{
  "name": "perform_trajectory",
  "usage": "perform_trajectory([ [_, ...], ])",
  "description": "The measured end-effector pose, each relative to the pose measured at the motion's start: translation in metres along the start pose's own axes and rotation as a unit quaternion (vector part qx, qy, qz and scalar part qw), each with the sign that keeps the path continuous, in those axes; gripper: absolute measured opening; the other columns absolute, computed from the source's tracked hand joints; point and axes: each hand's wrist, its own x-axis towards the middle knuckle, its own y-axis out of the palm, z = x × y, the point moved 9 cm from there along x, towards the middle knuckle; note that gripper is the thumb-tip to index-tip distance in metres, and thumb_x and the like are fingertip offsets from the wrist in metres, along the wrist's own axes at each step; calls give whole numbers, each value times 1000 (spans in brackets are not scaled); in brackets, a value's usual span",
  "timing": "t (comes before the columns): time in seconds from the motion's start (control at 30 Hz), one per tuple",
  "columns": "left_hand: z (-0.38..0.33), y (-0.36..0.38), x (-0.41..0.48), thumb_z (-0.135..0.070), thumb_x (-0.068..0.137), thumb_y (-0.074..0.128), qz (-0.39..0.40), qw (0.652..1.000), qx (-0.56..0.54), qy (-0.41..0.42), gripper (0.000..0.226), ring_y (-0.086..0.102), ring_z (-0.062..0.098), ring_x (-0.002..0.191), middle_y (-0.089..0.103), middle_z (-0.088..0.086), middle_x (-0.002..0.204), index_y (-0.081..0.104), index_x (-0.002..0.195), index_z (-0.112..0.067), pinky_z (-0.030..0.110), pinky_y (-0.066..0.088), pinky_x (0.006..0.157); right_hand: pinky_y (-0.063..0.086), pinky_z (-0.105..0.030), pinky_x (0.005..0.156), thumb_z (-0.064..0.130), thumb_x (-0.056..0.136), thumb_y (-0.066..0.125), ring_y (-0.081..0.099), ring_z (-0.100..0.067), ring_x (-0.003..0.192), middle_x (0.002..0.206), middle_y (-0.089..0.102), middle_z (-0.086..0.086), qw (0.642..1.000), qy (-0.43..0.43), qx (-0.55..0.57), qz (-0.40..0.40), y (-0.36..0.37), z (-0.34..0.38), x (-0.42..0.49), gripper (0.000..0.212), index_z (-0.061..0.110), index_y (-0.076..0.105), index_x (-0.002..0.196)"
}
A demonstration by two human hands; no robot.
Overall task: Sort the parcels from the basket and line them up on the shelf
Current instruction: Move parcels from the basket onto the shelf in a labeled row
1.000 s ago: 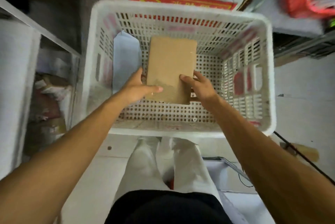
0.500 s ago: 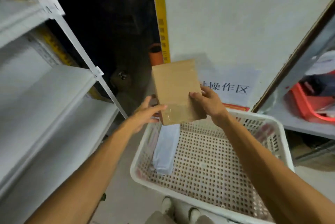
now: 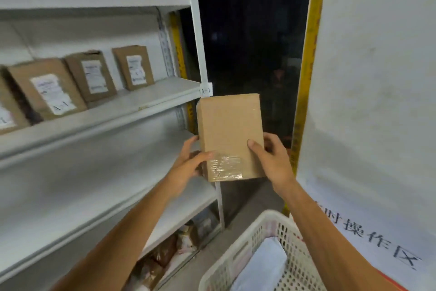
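A brown cardboard parcel (image 3: 230,132) with clear tape near its lower end is held upright in the air, in front of the shelf's right post. My left hand (image 3: 188,164) grips its lower left edge, thumb on the front. My right hand (image 3: 271,161) grips its lower right edge the same way. The white shelf (image 3: 113,111) to the left carries several brown parcels (image 3: 133,67) with white labels, standing in a row. The white plastic basket (image 3: 238,260) sits at the bottom right with a white-blue soft parcel (image 3: 262,267) inside.
A white upright post (image 3: 197,31) with an "A-1" tag marks the shelf's right end. A lower shelf board (image 3: 94,198) is bare. Bagged goods (image 3: 169,253) lie under the bottom shelf. A white wall with printed characters (image 3: 377,125) stands to the right, with a dark gap between.
Both hands have lifted the brown parcel out of the basket and carried it up and left toward the shelf. My view has swung from the basket to the shelf.
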Motion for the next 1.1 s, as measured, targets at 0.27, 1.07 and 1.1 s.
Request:
perform_trajectory([
  [0.27, -67, -83, -37, -31, 63, 81, -122, 986, 13, 111, 72, 65, 28, 97, 62, 17, 114, 41, 124, -33, 36, 54, 70, 42, -17, 76, 41, 91, 60, 55, -4, 94, 108, 58, 10, 994, -92, -34, 46, 75, 75, 6, 31, 23, 56, 116],
  [1.07, -80, -193, -85, -34, 91, 56, -170, 970, 11, 173, 37, 61, 9, 109, 56, -7, 128, 50, 127, -40, 31, 56, 78, 51, -18, 78, 25, 97, 56, 58, 5, 104, 132, 53, 13, 949, -105, 90, 285, 228, 113, -29, 56, 33, 35, 148],
  [1.1, -81, -197, -83, -33, 91, 58, -171, 969, 3, 177, 39, 60, 10, 111, 53, -6, 132, 49, 129, -41, 34, 56, 81, 52, -15, 71, 22, 97, 55, 60, 9, 100, 132, 53, 12, 948, -100, 101, 286, 231, 112, -29, 55, 32, 36, 148],
])
